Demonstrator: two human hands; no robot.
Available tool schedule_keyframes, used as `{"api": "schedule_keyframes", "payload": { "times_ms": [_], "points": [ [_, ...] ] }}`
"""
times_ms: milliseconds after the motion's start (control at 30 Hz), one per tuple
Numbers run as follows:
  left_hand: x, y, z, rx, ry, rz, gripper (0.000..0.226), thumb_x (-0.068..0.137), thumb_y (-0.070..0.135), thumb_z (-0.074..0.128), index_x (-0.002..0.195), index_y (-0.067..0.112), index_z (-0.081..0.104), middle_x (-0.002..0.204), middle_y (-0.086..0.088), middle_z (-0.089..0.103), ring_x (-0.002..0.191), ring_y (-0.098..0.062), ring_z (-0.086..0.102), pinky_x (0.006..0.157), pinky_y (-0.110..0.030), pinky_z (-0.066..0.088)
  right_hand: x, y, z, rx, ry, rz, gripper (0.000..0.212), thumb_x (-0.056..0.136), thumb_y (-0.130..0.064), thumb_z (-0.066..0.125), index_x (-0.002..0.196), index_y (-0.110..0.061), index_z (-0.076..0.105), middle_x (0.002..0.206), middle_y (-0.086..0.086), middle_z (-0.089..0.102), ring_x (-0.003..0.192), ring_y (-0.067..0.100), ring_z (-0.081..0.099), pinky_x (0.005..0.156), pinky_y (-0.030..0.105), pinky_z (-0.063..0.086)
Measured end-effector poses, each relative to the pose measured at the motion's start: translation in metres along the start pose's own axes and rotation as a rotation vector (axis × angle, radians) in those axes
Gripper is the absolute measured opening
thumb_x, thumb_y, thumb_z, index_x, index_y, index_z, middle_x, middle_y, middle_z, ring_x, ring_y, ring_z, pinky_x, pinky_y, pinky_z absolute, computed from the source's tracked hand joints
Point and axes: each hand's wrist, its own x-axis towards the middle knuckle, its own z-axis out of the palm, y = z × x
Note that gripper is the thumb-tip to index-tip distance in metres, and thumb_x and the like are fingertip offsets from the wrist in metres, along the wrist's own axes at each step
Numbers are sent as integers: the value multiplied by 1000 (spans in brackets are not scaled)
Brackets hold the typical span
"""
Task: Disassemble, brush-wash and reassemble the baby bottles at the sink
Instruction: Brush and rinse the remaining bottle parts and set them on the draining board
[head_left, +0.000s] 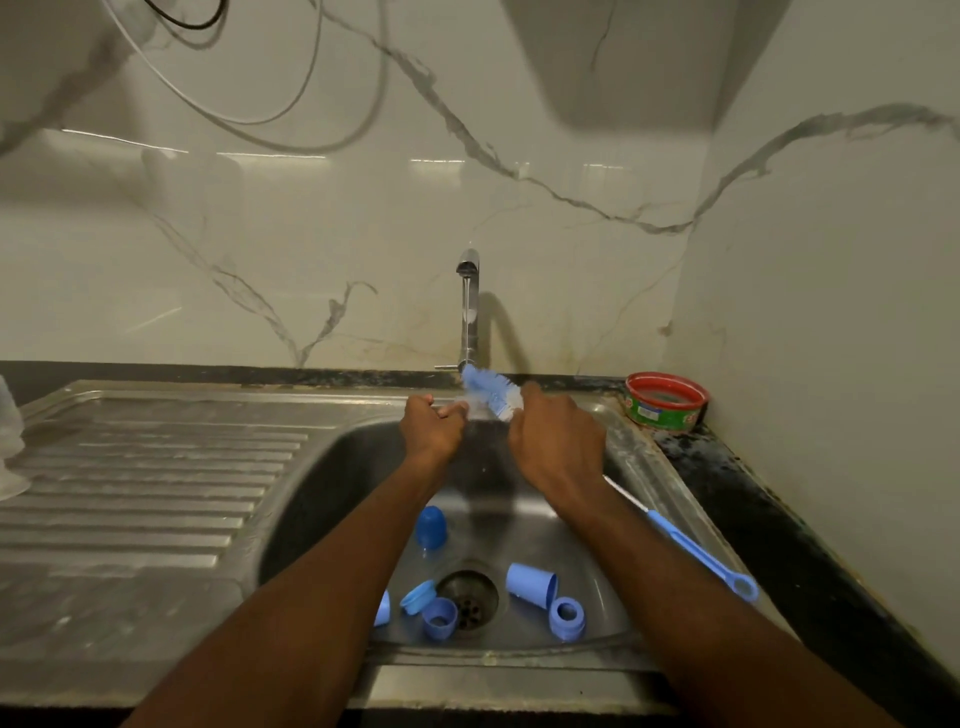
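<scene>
You're mid brush-wash: your right hand (556, 447) grips the bottle brush (491, 391) under the tap (469, 306), your left hand (434, 428) pinches something small, so next rinse it.

You are holding the brush (491, 393) under the tap (469, 312), above the sink (631, 618), your hands (434, 427) on both sides. Bottle parts (530, 584) are lying around the drain (467, 595). A tub (666, 401) is sitting right, the drainboard (145, 483) left.
</scene>
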Motion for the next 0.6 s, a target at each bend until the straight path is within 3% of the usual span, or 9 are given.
{"api": "schedule_keyframes", "payload": {
  "times_ms": [100,200,300,433,500,600],
  "points": [
    [0,-2,-2,-36,-22,-28,68,95,25,70,150,7,35,141,-15,52,107,-16,50,84,-29,45,-1,-2,5,-12,-1,-54,26,101,-33,50,124,-21,52,111,7,68,97,27,67,68,32,35],
    [-2,-4,1,-39,-106,-24,60,91,25,74,140,7,45,120,-13,65,97,-16,63,68,-22,47,7,-3,11,-7,-30,-30,26,102,-29,52,126,-21,54,114,6,68,99,25,66,70,32,37],
    [-3,-5,5,-34,-207,-31,41,89,21,76,121,10,53,107,-13,69,93,-19,68,66,-23,51,13,0,13,3,-88,12,28,100,-27,56,128,-21,57,119,6,68,104,25,66,75,33,42],
    [6,-6,0,-61,-89,-88,51,90,18,74,133,19,48,123,-9,62,107,-25,63,89,-35,55,16,12,7,10,60,35,25,98,-34,55,121,-24,54,108,5,70,92,26,68,67,33,44],
    [10,-9,-3,-77,-49,-127,64,89,19,75,145,13,44,130,-13,62,114,-29,63,99,-42,54,11,9,4,3,29,-41,23,99,-32,53,121,-24,56,108,5,70,92,26,68,68,32,42],
    [9,-11,-5,-103,-67,-159,52,90,19,74,136,8,53,121,-18,67,108,-27,65,94,-42,56,3,-2,7,-25,-60,-107,26,99,-28,54,125,-23,59,114,6,69,96,26,66,71,30,37]
  ]
}}
